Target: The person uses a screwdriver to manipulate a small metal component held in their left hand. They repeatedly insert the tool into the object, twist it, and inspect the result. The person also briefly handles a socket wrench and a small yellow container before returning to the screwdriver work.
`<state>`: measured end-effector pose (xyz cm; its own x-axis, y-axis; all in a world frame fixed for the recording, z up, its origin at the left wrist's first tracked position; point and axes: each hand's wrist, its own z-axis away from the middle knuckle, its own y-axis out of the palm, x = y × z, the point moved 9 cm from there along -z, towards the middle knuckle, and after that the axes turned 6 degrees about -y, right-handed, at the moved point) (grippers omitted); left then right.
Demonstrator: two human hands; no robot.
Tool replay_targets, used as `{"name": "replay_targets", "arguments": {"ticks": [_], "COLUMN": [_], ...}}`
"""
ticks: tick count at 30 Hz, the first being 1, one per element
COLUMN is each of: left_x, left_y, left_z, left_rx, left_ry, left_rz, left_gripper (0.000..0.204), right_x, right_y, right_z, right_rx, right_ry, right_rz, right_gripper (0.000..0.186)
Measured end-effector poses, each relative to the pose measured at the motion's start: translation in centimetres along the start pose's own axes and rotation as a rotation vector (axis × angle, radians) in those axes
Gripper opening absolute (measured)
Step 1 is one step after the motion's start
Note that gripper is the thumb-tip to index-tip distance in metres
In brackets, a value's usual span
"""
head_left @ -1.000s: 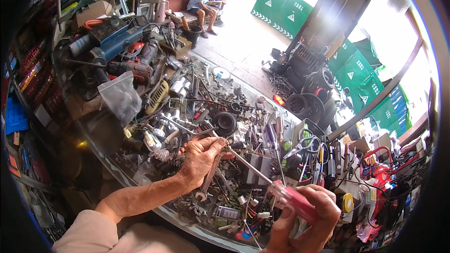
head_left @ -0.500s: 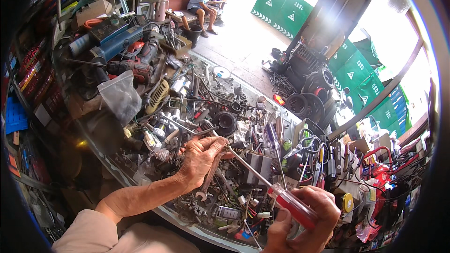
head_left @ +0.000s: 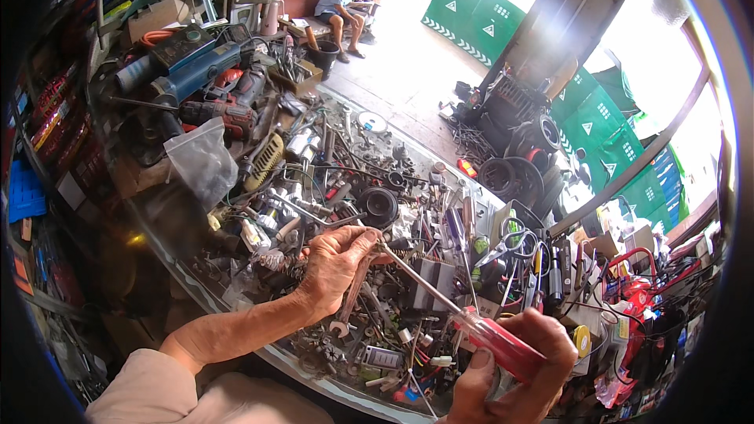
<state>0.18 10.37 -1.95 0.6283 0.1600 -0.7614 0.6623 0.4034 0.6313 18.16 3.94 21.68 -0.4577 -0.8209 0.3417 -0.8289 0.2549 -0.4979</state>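
My right hand [head_left: 514,369] is wrapped round the red-and-clear handle of a screwdriver [head_left: 420,283], whose long shaft slants up and left. Its tip meets a small metal part [head_left: 380,246] pinched between the thumb and fingers of my left hand [head_left: 338,263]; the fingers hide most of that part, so I cannot make out its kind. Just below the left fingers an open-ended spanner [head_left: 342,323] points down over the littered bench; whether the hand touches it, I cannot tell. A black round rubber-like part [head_left: 378,204] lies beyond the left hand.
Loose fittings, springs and tools cover the bench [head_left: 275,361]. Scissors [head_left: 509,242] stand among upright tools at right. A plastic bag [head_left: 203,161] and power drill [head_left: 224,115] are at left. Wheels [head_left: 518,177] stand beyond the bench; a person [head_left: 339,8] sits far back.
The screwdriver handle and my right hand have shifted slightly right and down, and the handle has turned a little. My left hand stays in nearly the same place.
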Motion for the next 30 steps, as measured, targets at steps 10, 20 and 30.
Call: {"name": "replay_targets", "arguments": {"ticks": [10, 20, 30], "left_x": [0.3, 1.3, 1.3], "left_y": [0.1, -0.2, -0.1], "left_z": [-0.1, -0.2, -0.1], "left_rx": [0.004, 0.003, 0.016], "left_ry": [-0.030, -0.082, -0.065], "left_rz": [0.006, 0.020, 0.011], "left_gripper": [0.014, 0.014, 0.014], "right_x": [-0.4, -0.2, -0.7], "right_y": [0.0, 0.5, 0.0], "right_z": [0.0, -0.1, -0.3], "right_rx": [0.014, 0.172, 0.171], "right_ry": [0.001, -0.002, 0.093], "right_rz": [-0.061, -0.013, 0.114], "right_gripper": [0.038, 0.029, 0.022]}}
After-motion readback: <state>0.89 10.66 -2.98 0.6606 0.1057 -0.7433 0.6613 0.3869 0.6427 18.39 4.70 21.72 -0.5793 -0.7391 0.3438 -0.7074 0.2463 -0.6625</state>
